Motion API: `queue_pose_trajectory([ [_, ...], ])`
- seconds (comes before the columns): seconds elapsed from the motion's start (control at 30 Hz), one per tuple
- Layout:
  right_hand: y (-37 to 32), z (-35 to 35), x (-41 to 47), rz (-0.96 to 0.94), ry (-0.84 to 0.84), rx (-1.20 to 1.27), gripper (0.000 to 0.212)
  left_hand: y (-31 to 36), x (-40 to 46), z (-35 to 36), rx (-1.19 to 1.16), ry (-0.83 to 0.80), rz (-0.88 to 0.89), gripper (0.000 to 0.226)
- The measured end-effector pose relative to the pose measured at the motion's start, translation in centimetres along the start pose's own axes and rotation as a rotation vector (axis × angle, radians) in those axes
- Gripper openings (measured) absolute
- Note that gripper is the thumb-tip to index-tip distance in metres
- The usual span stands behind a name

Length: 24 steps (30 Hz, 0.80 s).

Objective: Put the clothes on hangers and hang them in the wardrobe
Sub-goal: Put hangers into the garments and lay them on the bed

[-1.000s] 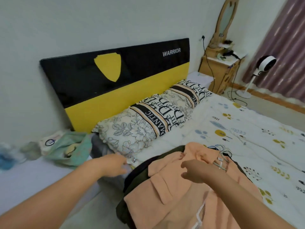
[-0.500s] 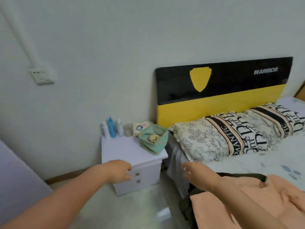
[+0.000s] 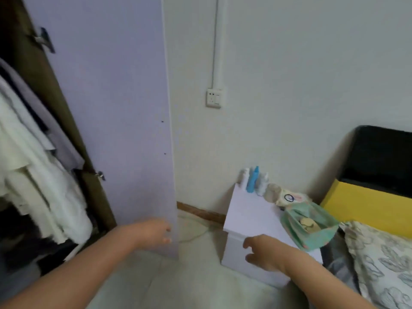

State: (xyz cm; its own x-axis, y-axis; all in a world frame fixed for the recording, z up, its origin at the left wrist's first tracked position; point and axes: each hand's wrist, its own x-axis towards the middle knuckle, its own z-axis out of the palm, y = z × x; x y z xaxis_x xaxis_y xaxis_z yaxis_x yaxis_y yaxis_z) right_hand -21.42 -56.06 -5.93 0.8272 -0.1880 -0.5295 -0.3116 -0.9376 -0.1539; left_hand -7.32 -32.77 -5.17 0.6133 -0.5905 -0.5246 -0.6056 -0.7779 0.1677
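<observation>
Head view shows both hands empty with loosely curled fingers. Left hand (image 3: 153, 231) is at the lower edge of the open wardrobe door (image 3: 111, 121), fingertips close to its edge; whether they touch it I cannot tell. Right hand (image 3: 265, 253) is in front of the white nightstand (image 3: 247, 217), holding nothing. Pale clothes (image 3: 33, 175) hang inside the wardrobe (image 3: 73, 139) on the left side. Small bottles (image 3: 253, 180) and a green pouch (image 3: 310, 226) stand on the nightstand, beside the bed's yellow and black headboard (image 3: 376, 175) and a patterned pillow (image 3: 383, 264).
</observation>
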Motion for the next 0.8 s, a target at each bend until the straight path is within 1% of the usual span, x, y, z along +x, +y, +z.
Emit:
queue_pose_trajectory([
  [0.1, -3.7, -1.5, 1.9, -0.136, -0.006, -0.113, 0.043, -4.0, -3.3, 1.5, -0.090, 0.021, -0.142, 0.044],
  [0.2, -7.8, -1.9, 3.8, -0.268, -0.013, -0.175, 0.044, -7.2, -7.1, 3.3, -0.185, 0.045, -0.268, 0.039],
  [0.4, -17.9, -1.1, 6.1, -0.469, -0.075, -0.246, 0.044, -13.0, -15.0, 6.1, -0.418, 0.116, -0.476, 0.049],
  [0.53, -25.4, -1.4, 6.6, -0.553, -0.081, -0.298, 0.045, -18.3, -19.3, 6.8, -0.471, 0.193, -0.580, 0.044],
  [0.6, -29.2, -2.0, 6.6, -0.580, -0.067, -0.290, 0.043, -21.2, -21.0, 6.7, -0.502, 0.228, -0.612, 0.043],
  [0.7, -34.7, -3.1, 6.6, -0.641, -0.021, -0.257, 0.037, -25.2, -22.7, 5.8, -0.531, 0.288, -0.641, 0.046],
  [0.8, -39.1, -4.1, 7.0, -0.702, 0.060, -0.205, 0.036, -28.8, -23.1, 4.2, -0.536, 0.359, -0.670, 0.045],
])
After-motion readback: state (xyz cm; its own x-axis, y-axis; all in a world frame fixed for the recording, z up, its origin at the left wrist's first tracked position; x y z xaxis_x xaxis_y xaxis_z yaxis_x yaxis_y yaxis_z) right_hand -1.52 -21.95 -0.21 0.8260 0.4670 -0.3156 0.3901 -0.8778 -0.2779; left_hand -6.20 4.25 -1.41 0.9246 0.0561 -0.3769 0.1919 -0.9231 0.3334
